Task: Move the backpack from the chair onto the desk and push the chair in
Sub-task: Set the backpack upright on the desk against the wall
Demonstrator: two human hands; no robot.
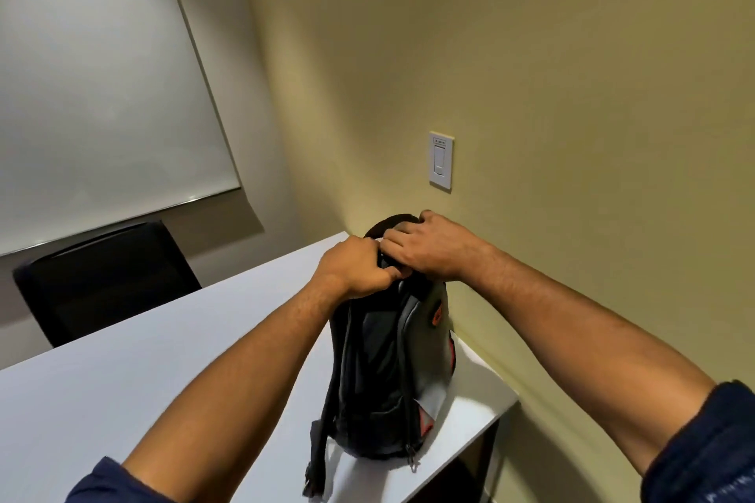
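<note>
A black and grey backpack point(384, 372) with orange accents stands upright on the white desk point(135, 392), near the desk's right end and close to the yellow wall. My left hand point(355, 267) is closed around the top of the backpack. Beside it, my right hand point(429, 245) grips the top handle loop. A shoulder strap hangs down the backpack's near left side onto the desk. A black chair point(106, 278) sits at the far side of the desk on the left, its back showing above the desk edge.
A whiteboard point(94, 86) hangs on the left wall behind the black chair. A white light switch point(440, 160) is on the yellow wall just above the backpack. The desk's right end point(502, 408) stops a little short of that wall.
</note>
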